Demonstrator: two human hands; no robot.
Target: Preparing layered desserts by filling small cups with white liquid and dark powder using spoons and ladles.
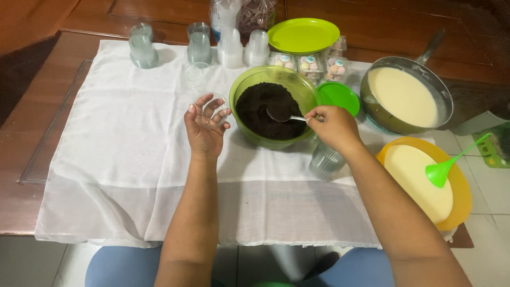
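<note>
My left hand (204, 126) holds a small clear plastic cup (211, 109) tilted just left of a green bowl (300, 87) filled with dark crumbs (260, 106). My right hand (330, 126) grips a metal spoon (284, 117) whose bowl is dipped into the crumbs. A stack of clear cups (325, 161) stands under my right wrist.
A white cloth (122, 154) covers the wooden table. A metal pan (406, 95) and an orange bowl (457, 180) hold pale cream; a green ladle (446, 167) rests in the orange bowl. Clear cup stacks (143, 45), a green lid (338, 96) and a green plate (303, 34) stand behind.
</note>
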